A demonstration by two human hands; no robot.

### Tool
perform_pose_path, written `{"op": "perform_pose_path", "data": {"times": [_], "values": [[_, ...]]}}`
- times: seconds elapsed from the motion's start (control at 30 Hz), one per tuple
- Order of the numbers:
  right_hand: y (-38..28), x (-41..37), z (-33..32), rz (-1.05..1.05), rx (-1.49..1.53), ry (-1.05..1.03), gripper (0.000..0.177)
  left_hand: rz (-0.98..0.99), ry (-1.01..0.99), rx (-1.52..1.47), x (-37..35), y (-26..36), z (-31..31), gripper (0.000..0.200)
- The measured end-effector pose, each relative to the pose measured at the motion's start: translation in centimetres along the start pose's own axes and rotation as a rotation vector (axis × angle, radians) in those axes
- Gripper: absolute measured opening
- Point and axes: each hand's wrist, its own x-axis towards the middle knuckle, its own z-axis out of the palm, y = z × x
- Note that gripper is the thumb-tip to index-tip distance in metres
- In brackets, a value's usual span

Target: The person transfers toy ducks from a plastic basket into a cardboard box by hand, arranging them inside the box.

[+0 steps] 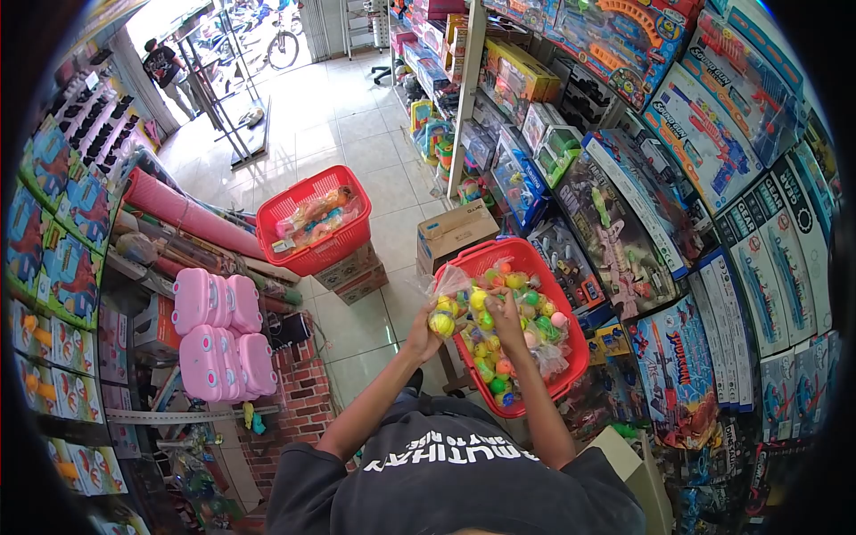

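Over a red plastic basket (571,361) I hold up a clear plastic bag (452,282) with small yellow balls (441,323) in it. My left hand (423,334) is closed around the bag's left side, next to the balls. On the other side, my right hand (508,323) has its fingers closed on the bag beside more yellow balls; its exact grip is partly hidden. Beneath my hands, the basket holds many small coloured balls (544,325) in clear bags, among them green, orange, pink and yellow ones.
Another red basket (267,234) with bagged toys rests on cardboard boxes (357,275) ahead. A brown carton (457,234) stands behind the ball basket. Boxed toy guns (704,125) line the right shelves; pink cases (214,361) hang left. A person (165,76) stands near the doorway.
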Motion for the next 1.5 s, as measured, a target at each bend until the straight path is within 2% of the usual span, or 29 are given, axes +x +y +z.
{"op": "perform_pose_path", "data": {"times": [0.03, 0.07, 0.17, 0.2, 0.33, 0.4, 0.5, 0.7, 0.9, 1.03, 1.1, 1.13, 1.2, 1.23, 1.3, 1.33, 1.4, 1.43, 1.5], "values": [[-0.1, -0.1, 1.0, -0.049, -0.026, 0.021, 0.025, 0.001, 0.000, 0.000, 0.1, -0.3, -0.3, 0.047], [-0.1, -0.1, 1.8, -0.136, -0.179, -0.013, 0.022, 0.017, 0.018, -0.015, 0.2, -0.7, -0.6, 0.047], [2.6, 0.6, 2.5, -0.156, -0.342, 0.006, 0.021, 0.054, 0.050, -0.032, 0.0, -0.6, 0.2, 0.047], [2.1, 0.5, 3.0, -0.143, -0.337, 0.033, 0.029, 0.073, 0.061, -0.035, -0.1, -0.5, 0.5, 0.047], [0.5, -0.4, 4.2, -0.202, -0.326, -0.026, 0.031, 0.124, 0.108, -0.006, -0.2, -0.2, 0.5, 0.049], [0.8, -0.7, 4.0, -0.245, -0.498, -0.088, 0.035, 0.102, 0.066, 0.077, -0.3, 0.3, 0.2, 0.053], [0.9, -0.8, 3.9, -0.214, -0.524, -0.091, 0.040, 0.125, 0.078, 0.129, -0.5, 0.4, -0.1, 0.055], [0.3, -0.6, 3.2, -0.350, -0.710, -0.070, 0.034, 0.088, -0.020, -0.037, -0.8, 0.7, 0.0, 0.056], [0.7, -0.5, 2.0, -0.397, -0.832, -0.058, 0.035, 0.078, 0.015, -0.024, -0.5, 0.3, -0.6, 0.057], [-0.2, -0.9, 2.0, -0.346, -0.817, -0.102, 0.034, 0.045, 0.038, -0.003, 0.0, -0.4, -0.9, 0.057], [-0.6, -1.0, 1.8, -0.204, -0.667, -0.155, 0.032, 0.045, 0.052, -0.107, -0.1, -0.6, -0.6, 0.056], [-0.2, -0.9, 1.4, -0.201, -0.664, -0.154, 0.032, 0.042, 0.055, -0.106, 0.0, -0.5, -0.8, 0.056], [0.7, -0.3, 0.3, -0.164, -0.477, -0.181, 0.030, 0.048, -0.038, -0.162, 0.3, -0.5, -1.7, 0.059], [1.0, -0.3, -0.2, -0.162, -0.477, -0.180, 0.030, 0.046, -0.038, -0.163, 0.6, -0.5, -2.1, 0.059], [1.4, -0.6, -1.1, 0.057, -0.143, -0.103, 0.028, 0.023, -0.084, -0.204, 0.8, -0.5, -2.9, 0.063], [2.5, -0.6, -2.1, 0.058, -0.143, -0.104, 0.028, 0.023, -0.083, -0.205, 0.7, -0.4, -3.1, 0.063], [5.1, -0.4, -4.0, 0.034, -0.632, -0.176, 0.031, 0.002, -0.079, -0.264, 0.5, -0.3, -3.4, 0.065], [6.1, -0.9, -4.6, 0.035, -0.632, -0.180, 0.031, 0.005, -0.077, -0.265, 0.4, -0.2, -3.4, 0.065], [7.0, -2.2, -4.8, -0.105, -1.466, -0.383, 0.039, 0.019, -0.091, -0.264, 0.1, -0.2, -3.4, 0.065]]}}
